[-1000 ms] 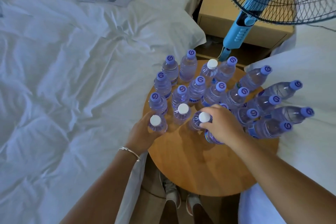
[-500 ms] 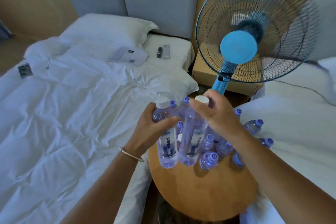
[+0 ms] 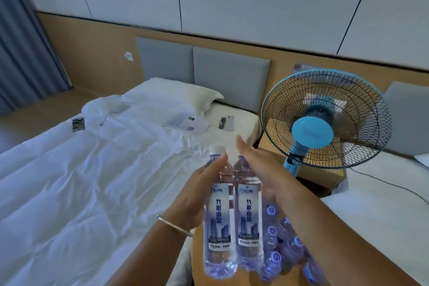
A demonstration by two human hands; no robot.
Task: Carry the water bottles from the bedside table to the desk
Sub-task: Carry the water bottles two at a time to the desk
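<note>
- Clear plastic, white-labelled: two water bottles point(image 3: 233, 216) stand upright side by side in the air, caps up, long axes vertical, touching each other.
- Left hand point(image 3: 199, 193) grips the left bottle from its left side, thumb across the shoulder below the cap.
- Right hand point(image 3: 257, 169) lies against the right bottle with fingers straight (not curled round it).
- Below them, more bottles point(image 3: 278, 246) with purple caps crowd the round wooden bench point(image 3: 197, 260).
- White bed point(image 3: 81, 181) at left; blue fan point(image 3: 325, 121) at right.
</note>
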